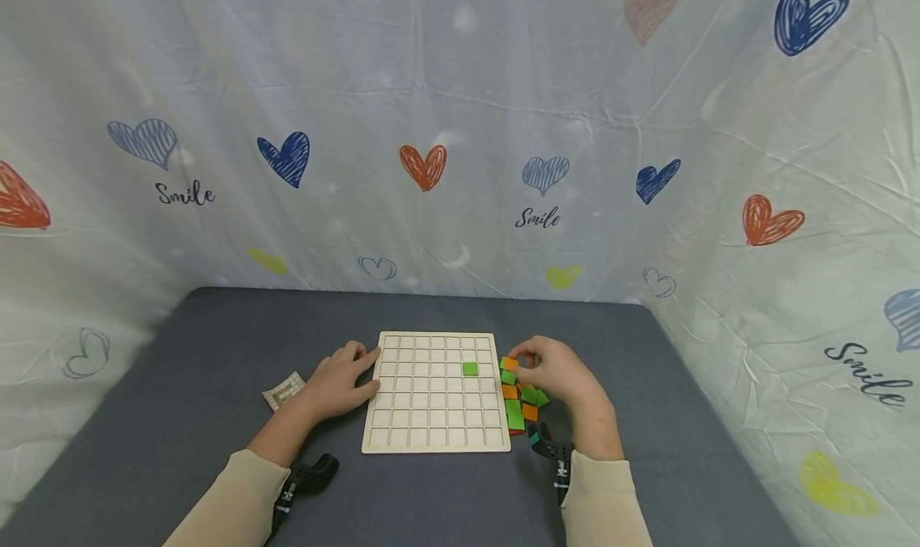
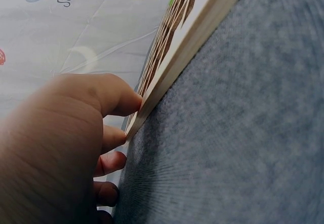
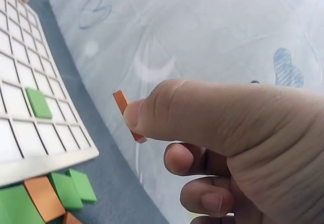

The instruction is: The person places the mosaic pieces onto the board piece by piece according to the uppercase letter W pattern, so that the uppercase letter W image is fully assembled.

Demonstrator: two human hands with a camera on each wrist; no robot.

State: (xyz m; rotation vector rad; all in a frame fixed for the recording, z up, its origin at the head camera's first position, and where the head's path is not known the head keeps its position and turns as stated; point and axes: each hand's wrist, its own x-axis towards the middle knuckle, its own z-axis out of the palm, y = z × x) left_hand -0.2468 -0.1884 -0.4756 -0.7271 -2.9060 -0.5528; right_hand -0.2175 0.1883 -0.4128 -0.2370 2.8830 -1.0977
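A pale cloth printed with hearts [image 1: 424, 166] and the word "Smile" hangs behind and to both sides of a dark grey desk [image 1: 180, 419]. Toward the left of the desk lies a small patterned card [image 1: 284, 389], just beside the left hand [image 1: 338, 381]. That hand rests flat on the desk with its fingers relaxed and nearly straight, and its fingertips [image 2: 126, 102] touch the left edge of the wooden grid board [image 1: 437, 393]; it holds nothing. The board lies flat in the middle of the desk, its square cells bare except for one green tile [image 1: 470, 368] seated in a cell toward the far right. Just off the board's right edge sits a loose heap of green and orange tiles [image 1: 521, 403], touching one another and close against the board's rim. The right hand [image 1: 557, 371] hovers over the far end of that heap, its fingers curled. In the right wrist view its thumb and a finger pinch a single orange tile [image 3: 126, 113] by the edge, lifted clear of the desk and tilted on its side, while the other fingers curl beneath. Cream sleeves [image 1: 600, 499] cover both forearms, each with a black wrist mount.
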